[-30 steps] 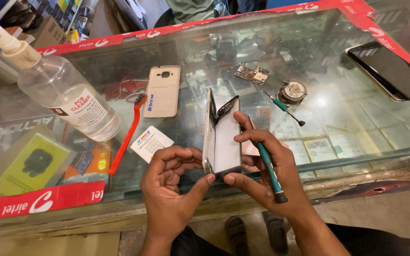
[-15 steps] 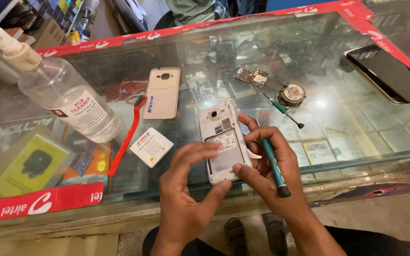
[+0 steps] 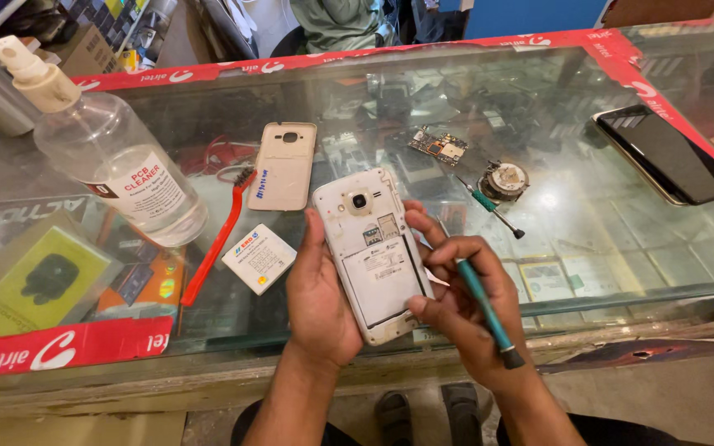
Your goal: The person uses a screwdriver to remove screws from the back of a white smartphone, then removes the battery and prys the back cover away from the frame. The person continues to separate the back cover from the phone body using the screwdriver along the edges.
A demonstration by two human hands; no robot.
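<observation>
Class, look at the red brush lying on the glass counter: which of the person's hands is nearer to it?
Left. The left hand is just right of the red brush; the right hand lies farther right, beyond the opened phone.

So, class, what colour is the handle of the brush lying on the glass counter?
Red brush handle, head view.

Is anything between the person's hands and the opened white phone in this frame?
Nothing visible does. The left hand cradles the white phone from its left side and beneath, and the right hand, with a teal screwdriver tucked in its fingers, touches the phone's right edge directly.
</observation>
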